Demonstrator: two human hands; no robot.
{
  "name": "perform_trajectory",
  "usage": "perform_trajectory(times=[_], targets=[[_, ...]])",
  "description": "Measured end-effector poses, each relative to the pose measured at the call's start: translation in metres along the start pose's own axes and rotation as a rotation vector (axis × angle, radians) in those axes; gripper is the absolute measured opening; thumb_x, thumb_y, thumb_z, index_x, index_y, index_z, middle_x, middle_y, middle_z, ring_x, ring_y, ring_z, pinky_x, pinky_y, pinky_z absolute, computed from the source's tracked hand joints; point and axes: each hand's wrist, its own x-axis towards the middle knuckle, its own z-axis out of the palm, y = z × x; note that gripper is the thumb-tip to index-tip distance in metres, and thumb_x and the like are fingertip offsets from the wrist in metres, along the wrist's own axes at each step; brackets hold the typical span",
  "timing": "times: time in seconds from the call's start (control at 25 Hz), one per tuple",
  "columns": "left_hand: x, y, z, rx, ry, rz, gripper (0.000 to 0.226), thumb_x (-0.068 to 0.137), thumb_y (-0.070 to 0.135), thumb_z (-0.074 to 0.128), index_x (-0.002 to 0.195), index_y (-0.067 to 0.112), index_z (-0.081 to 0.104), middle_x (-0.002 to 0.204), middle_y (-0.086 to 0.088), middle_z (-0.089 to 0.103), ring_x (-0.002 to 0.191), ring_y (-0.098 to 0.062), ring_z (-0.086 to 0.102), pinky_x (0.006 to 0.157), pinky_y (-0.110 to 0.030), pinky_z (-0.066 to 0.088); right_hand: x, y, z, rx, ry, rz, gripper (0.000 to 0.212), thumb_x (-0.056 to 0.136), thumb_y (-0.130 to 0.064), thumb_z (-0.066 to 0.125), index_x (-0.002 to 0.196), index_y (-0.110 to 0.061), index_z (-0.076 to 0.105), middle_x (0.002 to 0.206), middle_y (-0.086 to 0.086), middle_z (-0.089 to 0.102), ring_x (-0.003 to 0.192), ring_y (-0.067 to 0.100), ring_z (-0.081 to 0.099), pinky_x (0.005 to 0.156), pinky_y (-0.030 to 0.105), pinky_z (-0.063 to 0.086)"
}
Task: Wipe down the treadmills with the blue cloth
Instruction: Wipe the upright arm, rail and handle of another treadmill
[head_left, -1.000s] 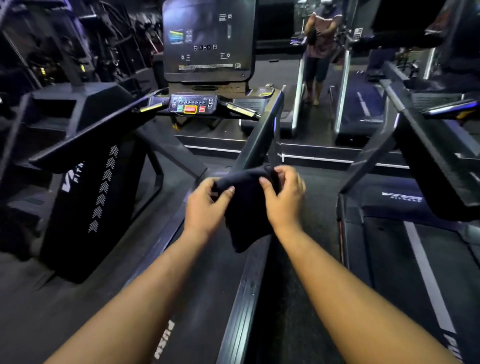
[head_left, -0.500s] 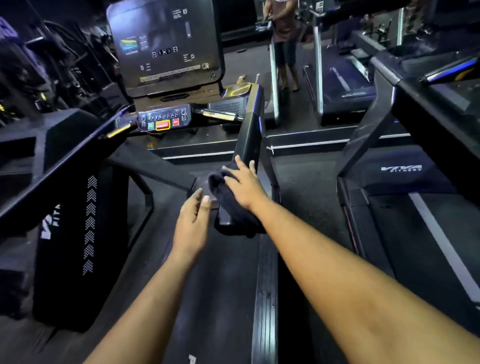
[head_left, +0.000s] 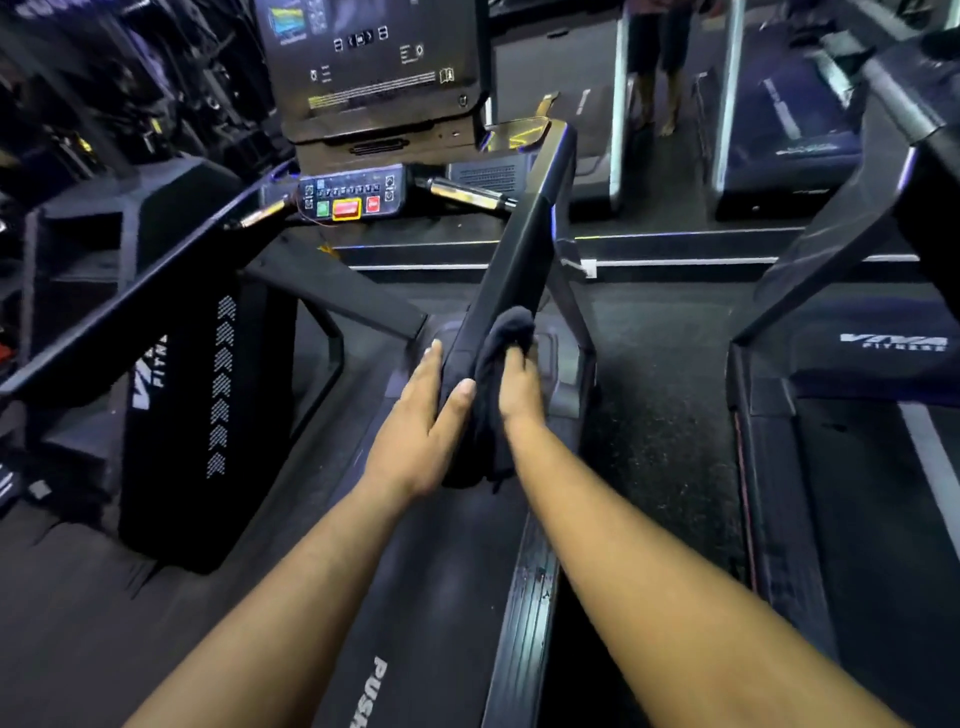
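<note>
The dark blue cloth (head_left: 501, 358) is draped over the near end of the right handrail (head_left: 519, 249) of the treadmill in front of me. My right hand (head_left: 519, 389) is curled around the cloth on the rail's right side, fingers partly hidden under it. My left hand (head_left: 426, 431) lies against the rail's left side, thumb over the top next to the cloth. The treadmill's belt (head_left: 431, 597) runs below my forearms, and its console (head_left: 353, 200) with coloured buttons sits under a dark screen (head_left: 374, 57).
A second treadmill (head_left: 883, 467) stands to the right across a narrow floor gap. The left handrail (head_left: 135, 312) and a black machine with white arrow marks (head_left: 208, 415) stand to the left. A person's legs (head_left: 657, 93) show at the far top.
My left hand has come up from beside the cloth and now lies on the rail. The right hand with the cloth has slid to the rail's right side. The view has moved closer.
</note>
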Motion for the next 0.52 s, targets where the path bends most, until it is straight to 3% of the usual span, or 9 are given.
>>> perform_trajectory(times=[0.12, 0.2, 0.36, 0.44, 0.52], targets=[[-0.002, -0.004, -0.001, -0.027, 0.043, 0.027, 0.088, 0.091, 0.074, 0.026, 0.158, 0.023, 0.001, 0.165, 0.01, 0.006, 0.15, -0.002, 0.009, 0.121, -0.024, 0.012, -0.057, 0.007, 0.004, -0.149, -0.086, -0.242, 0.077, 0.091, -0.053, 0.045, 0.158, -0.028, 0.016, 0.167, 0.0, 0.0, 0.153, 0.017, 0.002, 0.122, 0.036, 0.006], [-0.001, -0.004, 0.0, -0.013, 0.058, 0.02, 0.097, 0.085, 0.081, 0.021, 0.158, 0.022, -0.004, 0.16, 0.017, 0.001, 0.15, -0.001, 0.008, 0.122, -0.028, 0.012, -0.058, 0.007, 0.0, -0.323, -0.185, -0.399, 0.065, 0.097, -0.039, 0.049, 0.156, -0.032, 0.022, 0.167, -0.004, -0.011, 0.153, 0.022, -0.01, 0.12, 0.047, 0.007], [-0.002, 0.0, 0.002, 0.124, 0.028, -0.04, 0.083, 0.093, 0.069, 0.023, 0.157, 0.026, -0.006, 0.164, 0.016, -0.007, 0.151, -0.002, 0.001, 0.124, -0.047, 0.007, 0.032, -0.047, 0.002, -0.713, -0.242, -0.471, 0.045, 0.094, -0.036, 0.046, 0.138, -0.038, 0.054, 0.166, -0.013, 0.011, 0.153, 0.023, -0.011, 0.116, 0.066, 0.017], [-0.003, 0.001, 0.002, 0.149, 0.033, -0.065, 0.083, 0.093, 0.07, 0.023, 0.157, 0.028, -0.009, 0.165, 0.016, -0.01, 0.151, -0.002, -0.002, 0.124, -0.045, 0.001, 0.041, -0.057, 0.003, -0.751, -0.236, -0.481, 0.041, 0.093, -0.039, 0.046, 0.131, -0.038, 0.06, 0.164, -0.013, 0.02, 0.154, 0.021, -0.007, 0.116, 0.066, 0.017], [-0.004, -0.001, 0.003, 0.134, 0.066, -0.066, 0.087, 0.09, 0.073, 0.021, 0.156, 0.027, -0.012, 0.163, 0.017, -0.015, 0.15, 0.0, -0.005, 0.124, -0.045, -0.002, 0.011, -0.037, -0.001, -0.632, -0.223, -0.554, 0.053, 0.087, -0.044, 0.04, 0.134, -0.03, 0.059, 0.163, -0.008, 0.026, 0.154, 0.023, -0.002, 0.117, 0.062, 0.019]])
